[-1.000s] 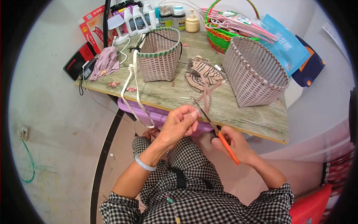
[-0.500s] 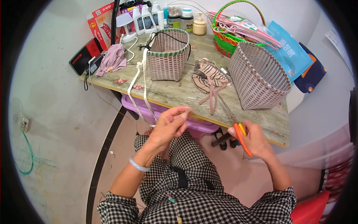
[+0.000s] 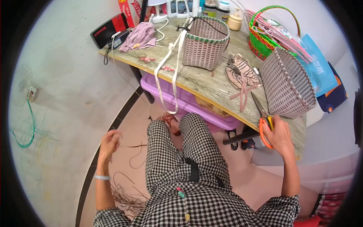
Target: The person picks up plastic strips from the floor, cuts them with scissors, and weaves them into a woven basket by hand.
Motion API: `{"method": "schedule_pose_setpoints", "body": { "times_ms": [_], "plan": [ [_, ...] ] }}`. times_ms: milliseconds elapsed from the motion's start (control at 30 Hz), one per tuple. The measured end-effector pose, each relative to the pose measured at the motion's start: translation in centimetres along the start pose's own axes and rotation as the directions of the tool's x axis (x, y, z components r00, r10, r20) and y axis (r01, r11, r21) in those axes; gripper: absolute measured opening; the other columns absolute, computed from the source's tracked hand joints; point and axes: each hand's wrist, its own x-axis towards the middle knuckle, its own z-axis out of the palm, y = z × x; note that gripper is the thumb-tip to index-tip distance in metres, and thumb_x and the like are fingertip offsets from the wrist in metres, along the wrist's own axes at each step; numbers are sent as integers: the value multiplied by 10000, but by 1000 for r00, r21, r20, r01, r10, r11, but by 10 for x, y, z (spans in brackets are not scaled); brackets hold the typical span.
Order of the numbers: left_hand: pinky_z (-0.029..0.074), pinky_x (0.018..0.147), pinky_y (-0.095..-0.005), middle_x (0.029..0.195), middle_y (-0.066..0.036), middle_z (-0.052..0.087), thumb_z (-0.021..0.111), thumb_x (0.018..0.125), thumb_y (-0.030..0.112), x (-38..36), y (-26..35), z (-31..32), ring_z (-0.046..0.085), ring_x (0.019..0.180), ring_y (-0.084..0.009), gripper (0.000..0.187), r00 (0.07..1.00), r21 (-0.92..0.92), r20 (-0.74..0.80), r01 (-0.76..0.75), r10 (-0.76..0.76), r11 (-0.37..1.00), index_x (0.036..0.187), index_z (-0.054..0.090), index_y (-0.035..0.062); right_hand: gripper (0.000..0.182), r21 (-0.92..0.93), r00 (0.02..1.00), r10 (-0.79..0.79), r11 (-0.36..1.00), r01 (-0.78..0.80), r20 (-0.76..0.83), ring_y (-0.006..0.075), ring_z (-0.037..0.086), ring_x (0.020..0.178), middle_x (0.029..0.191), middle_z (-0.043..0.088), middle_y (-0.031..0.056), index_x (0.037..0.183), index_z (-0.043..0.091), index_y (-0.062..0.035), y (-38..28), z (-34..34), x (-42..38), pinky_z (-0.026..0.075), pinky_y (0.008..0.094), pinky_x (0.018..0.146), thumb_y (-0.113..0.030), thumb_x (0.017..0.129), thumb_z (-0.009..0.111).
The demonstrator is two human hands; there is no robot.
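My right hand [image 3: 280, 135] grips scissors [image 3: 263, 130] by their orange and yellow handles, at the table's front right edge. Their blades point up and away over the tabletop, close to a woven basket [image 3: 289, 85] with a bare rim. My left hand [image 3: 109, 143] is out to the left above the floor. Its fingers are loosely bent and apart, a little blurred, with nothing visible in them. Just right of it shows a thin brown strip [image 3: 133, 146]. Beyond the scissors, flat pinkish strips [image 3: 243, 99] lie by a striped cloth bundle [image 3: 242, 72].
A green-rimmed woven basket [image 3: 206, 51] stands on the table, a white strap [image 3: 159, 81] hanging over the front edge. Below is a purple bin [image 3: 185, 108]. A green handled basket [image 3: 261, 45] holds pink hangers. Loose strips [image 3: 128, 200] lie heaped on the floor at left.
My left hand has swung from in front of the table to the far left, lower down. My right hand still holds the scissors. The whole view has shifted, bringing the floor strips into sight.
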Motion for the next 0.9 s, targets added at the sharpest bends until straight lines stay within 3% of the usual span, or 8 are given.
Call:
{"method": "schedule_pose_setpoints", "body": {
  "times_ms": [100, 167, 233, 333, 467, 567, 733, 900],
  "plan": [
    [306, 426, -191, 602, 51, 467, 560, 905, 108, -4, -75, -55, 410, 495, -25, 161, 990, 69, -143, -1, 10, 998, 1018, 648, 35, 396, -12, 998, 37, 999, -37, 45, 455, 559, 639, 663, 553, 291, 801, 541, 75, -3, -5, 2, 424, 478, 597, -301, 827, 663],
    [405, 449, -273, 628, -2, 574, 556, 895, 104, 4, -147, -98, 540, 501, -133, 171, 970, 388, -228, 11, 85, 922, 1013, 650, 21, 389, -21, 999, 19, 1000, -19, 41, 455, 561, 644, 665, 555, 287, 809, 538, 70, 0, -2, 3, 426, 480, 603, -302, 838, 649],
    [524, 647, -388, 871, -157, 685, 574, 869, 74, 12, -226, -146, 675, 755, -314, 244, 987, 806, -161, 121, 18, 579, 1089, 627, -18, 375, -31, 997, 35, 999, -33, 68, 474, 583, 646, 651, 583, 283, 820, 523, 60, -3, -4, 3, 457, 510, 630, -288, 829, 661],
    [490, 892, -440, 1145, -277, 613, 600, 838, 39, -28, -156, -78, 606, 1060, -419, 354, 894, 927, -355, 299, 273, 225, 1183, 582, -41, 382, -19, 997, 41, 999, -40, 67, 474, 585, 651, 642, 577, 284, 808, 517, 57, -2, -4, 2, 456, 512, 630, -298, 834, 655],
    [486, 911, -369, 1149, -269, 604, 572, 837, -36, 7, -48, -6, 615, 1058, -364, 375, 902, 491, -89, -329, 422, 807, 1212, 564, -40, 399, 13, 998, 26, 1000, -26, 61, 472, 588, 654, 633, 572, 284, 799, 514, 53, 4, -2, 2, 452, 510, 621, -319, 837, 652],
    [509, 750, -391, 912, -185, 645, 587, 760, -90, -1, 77, 102, 641, 829, -325, 262, 612, 392, 99, -749, 784, 535, 1013, 625, -32, 416, 22, 1000, 1, 1000, -2, 31, 472, 588, 648, 626, 571, 281, 799, 512, 48, 10, 3, 2, 449, 507, 610, -340, 830, 659],
    [500, 777, -383, 1001, -137, 607, 647, 767, -39, 1, 186, 228, 602, 909, -331, 274, 132, 31, 434, -991, 891, 132, 1036, 608, 1, 434, 76, 1000, -11, 997, 10, 11, 463, 592, 625, 624, 577, 274, 811, 513, 43, 15, 3, 0, 459, 499, 598, -361, 815, 673],
    [490, 800, -390, 992, -125, 606, 670, 749, 2, 1, 218, 290, 598, 916, -315, 281, 26, -73, 558, -994, 829, 80, 1023, 607, 1, 419, 152, 1000, 7, 988, -11, 26, 443, 589, 575, 587, 568, 247, 822, 518, 40, 17, 0, 0, 461, 490, 571, -341, 807, 693]
  ]
}}
